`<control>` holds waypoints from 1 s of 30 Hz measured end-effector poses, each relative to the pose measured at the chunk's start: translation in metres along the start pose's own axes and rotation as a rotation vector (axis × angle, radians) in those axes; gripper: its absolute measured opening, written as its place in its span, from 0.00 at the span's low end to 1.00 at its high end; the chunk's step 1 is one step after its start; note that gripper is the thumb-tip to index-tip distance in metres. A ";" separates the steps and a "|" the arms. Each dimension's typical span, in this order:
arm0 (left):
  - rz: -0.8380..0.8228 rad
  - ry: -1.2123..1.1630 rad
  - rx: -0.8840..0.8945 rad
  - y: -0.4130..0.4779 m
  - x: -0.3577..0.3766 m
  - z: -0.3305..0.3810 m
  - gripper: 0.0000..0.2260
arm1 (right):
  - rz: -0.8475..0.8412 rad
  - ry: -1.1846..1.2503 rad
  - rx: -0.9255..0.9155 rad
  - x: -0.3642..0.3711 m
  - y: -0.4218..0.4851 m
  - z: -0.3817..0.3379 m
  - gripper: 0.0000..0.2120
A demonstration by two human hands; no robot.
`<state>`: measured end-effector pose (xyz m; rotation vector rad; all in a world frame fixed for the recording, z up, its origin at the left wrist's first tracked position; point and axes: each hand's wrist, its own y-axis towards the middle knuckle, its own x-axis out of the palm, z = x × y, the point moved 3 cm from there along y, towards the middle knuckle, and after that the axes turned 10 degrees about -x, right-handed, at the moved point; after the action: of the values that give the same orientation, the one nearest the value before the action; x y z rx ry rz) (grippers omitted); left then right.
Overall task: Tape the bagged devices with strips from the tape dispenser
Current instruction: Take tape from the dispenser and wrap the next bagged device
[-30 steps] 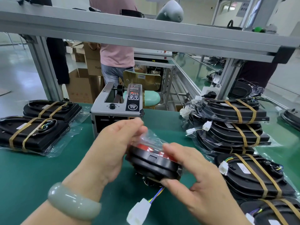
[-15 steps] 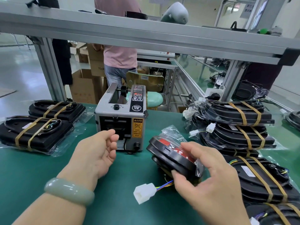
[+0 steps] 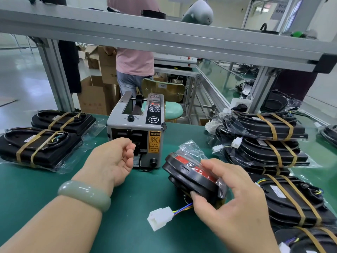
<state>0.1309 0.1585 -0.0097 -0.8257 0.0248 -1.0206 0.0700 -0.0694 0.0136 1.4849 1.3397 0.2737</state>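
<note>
centre of frame: left hand (image 3: 113,159) at the outlet of the tape dispenser (image 3: 135,132), fingers loosely curled, slightly apart; no strip seen between them. lower right: right hand (image 3: 231,201) grips the bagged device (image 3: 189,172), tilted, thumb on its near edge, fingers over the top. white connector (image 3: 159,218) trails at lower centre. recommended: pinch the strip by its end only, draw it straight out, and keep the bag's loose flap folded tight before laying tape.
</note>
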 end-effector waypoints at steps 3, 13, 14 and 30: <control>0.019 0.007 0.017 0.003 0.001 0.001 0.09 | 0.000 0.002 0.005 0.001 0.000 0.001 0.27; 0.094 0.027 0.080 0.013 -0.001 0.007 0.07 | 0.008 0.001 0.011 0.000 -0.001 0.000 0.27; 0.105 0.032 0.082 0.014 0.000 0.008 0.07 | 0.011 -0.002 0.010 0.000 -0.001 0.000 0.26; 0.223 0.034 0.151 0.013 0.001 -0.001 0.07 | 0.001 -0.049 -0.069 0.001 0.000 -0.003 0.27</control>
<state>0.1408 0.1602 -0.0179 -0.6523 0.0661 -0.8156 0.0684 -0.0673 0.0146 1.4267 1.2780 0.2797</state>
